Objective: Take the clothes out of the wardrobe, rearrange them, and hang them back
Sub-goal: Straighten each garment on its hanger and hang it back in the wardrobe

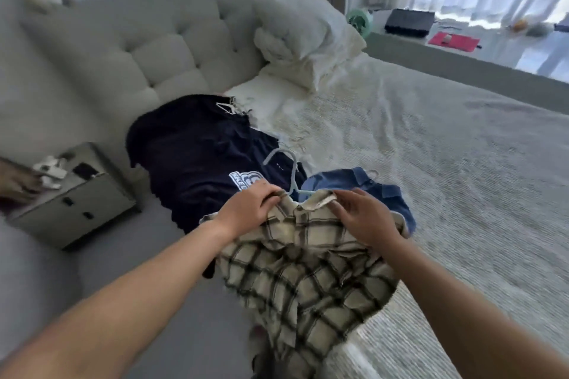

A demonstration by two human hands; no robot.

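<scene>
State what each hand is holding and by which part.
Both hold the plaid shirt at its collar end: the left hand grips the left shoulder, the right hand the right side, by the light blue hanger.

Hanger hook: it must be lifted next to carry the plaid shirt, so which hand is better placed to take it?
Left hand, probably: it grips the plaid shirt collar beside the hanger neck; right hand lies farther off.
</scene>
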